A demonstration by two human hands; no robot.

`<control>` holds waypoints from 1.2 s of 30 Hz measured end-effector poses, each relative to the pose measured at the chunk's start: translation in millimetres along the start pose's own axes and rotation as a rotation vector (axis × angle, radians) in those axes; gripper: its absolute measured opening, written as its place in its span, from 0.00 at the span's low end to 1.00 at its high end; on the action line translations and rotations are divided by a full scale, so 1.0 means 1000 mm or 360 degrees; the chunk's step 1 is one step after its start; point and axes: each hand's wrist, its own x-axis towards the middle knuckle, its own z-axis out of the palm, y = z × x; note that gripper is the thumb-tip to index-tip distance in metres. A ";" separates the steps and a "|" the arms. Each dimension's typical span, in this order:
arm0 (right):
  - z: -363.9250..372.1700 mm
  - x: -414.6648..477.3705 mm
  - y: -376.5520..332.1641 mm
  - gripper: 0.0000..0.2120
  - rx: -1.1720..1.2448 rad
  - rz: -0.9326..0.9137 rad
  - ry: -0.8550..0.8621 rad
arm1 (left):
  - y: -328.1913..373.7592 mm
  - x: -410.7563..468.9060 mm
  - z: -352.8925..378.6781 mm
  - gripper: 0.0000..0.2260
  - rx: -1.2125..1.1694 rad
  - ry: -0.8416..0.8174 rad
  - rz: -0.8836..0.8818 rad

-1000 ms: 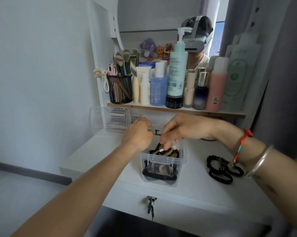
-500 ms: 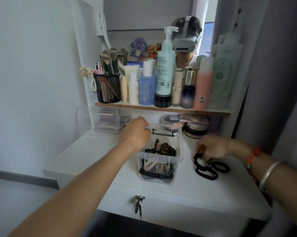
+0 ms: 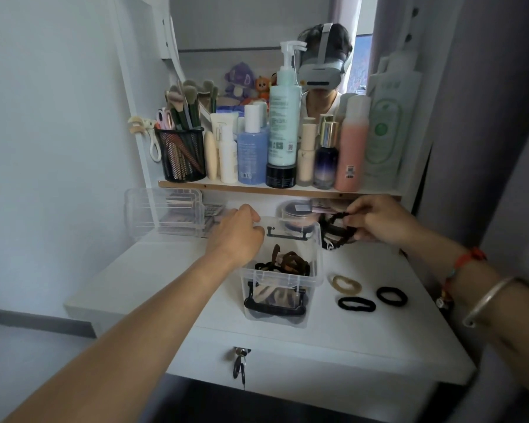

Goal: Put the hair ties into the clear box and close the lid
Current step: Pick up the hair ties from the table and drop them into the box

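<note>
The clear box (image 3: pixel 315 274) stands on the white desk with black latches and several dark and brown hair ties (image 3: pixel 287 262) inside. Its lid (image 3: pixel 290 230) is raised at the back, and my left hand (image 3: pixel 237 235) grips the lid's left edge. My right hand (image 3: pixel 376 219) is lifted to the right of the lid, pinching a bunch of black hair ties (image 3: pixel 336 230). On the desk right of the box lie a beige hair tie (image 3: pixel 346 283) and two black hair ties (image 3: pixel 356 304) (image 3: pixel 391 296).
A wooden shelf (image 3: pixel 275 190) above the desk carries bottles and a black mesh brush cup (image 3: pixel 182 158). A clear organiser (image 3: pixel 165 213) sits at the left back. Round jars (image 3: pixel 296 213) stand under the shelf. Keys (image 3: pixel 240 366) hang from the drawer lock. A mirror is behind.
My right hand left the box, reached to the ties on the desk at right, and now has raised a bunch of black ones. Three ties stay on the desk. The left hand stayed on the lid.
</note>
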 end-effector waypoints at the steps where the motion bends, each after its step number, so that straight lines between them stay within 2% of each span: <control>1: -0.002 0.001 -0.002 0.09 0.0034 0.0004 0.0038 | 0.000 0.000 0.000 0.13 0.0005 0.0002 0.0003; 3: -0.004 -0.001 -0.005 0.07 -0.0133 0.0022 -0.0018 | 0.001 -0.001 0.000 0.13 0.0020 0.0006 0.0009; 7: 0.010 -0.012 0.008 0.07 -0.1004 0.0095 -0.0544 | 0.001 -0.002 -0.001 0.14 0.0037 0.0009 0.0013; 10: 0.022 -0.016 0.017 0.11 -0.1352 0.0043 -0.0620 | 0.001 -0.002 -0.001 0.14 0.0048 0.0015 0.0019; 16: 0.028 -0.017 0.020 0.11 -0.1278 0.0140 -0.0573 | 0.001 -0.002 -0.001 0.14 0.0079 0.0030 0.0022; 18: 0.026 -0.014 0.019 0.11 -0.1320 0.0027 -0.0378 | 0.001 -0.003 -0.002 0.14 0.0099 0.0037 0.0028; 19: 0.023 -0.010 0.018 0.10 -0.1216 -0.0051 -0.0200 | 0.001 -0.003 -0.001 0.14 0.0099 0.0035 0.0031; 21: 0.017 -0.004 0.003 0.02 -0.0630 -0.0104 0.0125 | 0.001 -0.003 -0.002 0.13 0.0080 0.0033 0.0030; 23: 0.010 -0.002 -0.018 0.12 0.0003 -0.0071 0.0246 | 0.002 -0.003 -0.001 0.13 0.0073 0.0032 0.0029; 25: 0.010 -0.007 -0.038 0.10 0.0232 -0.0067 0.0139 | 0.002 -0.003 -0.001 0.13 0.0067 0.0026 0.0025; 27: 0.017 -0.018 -0.055 0.07 0.0149 -0.0108 -0.0081 | 0.002 -0.003 -0.001 0.13 0.0066 0.0023 0.0025; 31: 0.028 -0.028 -0.061 0.16 -0.0026 -0.0073 -0.0547 | 0.001 -0.003 -0.001 0.14 0.0121 0.0028 0.0031; 33: 0.024 -0.027 -0.059 0.18 -0.0083 -0.0074 -0.0582 | 0.000 -0.003 -0.001 0.14 0.0149 0.0034 0.0030; 36: 0.010 -0.021 -0.050 0.16 -0.0288 -0.0074 -0.0507 | 0.000 -0.003 -0.001 0.14 0.0168 0.0033 0.0030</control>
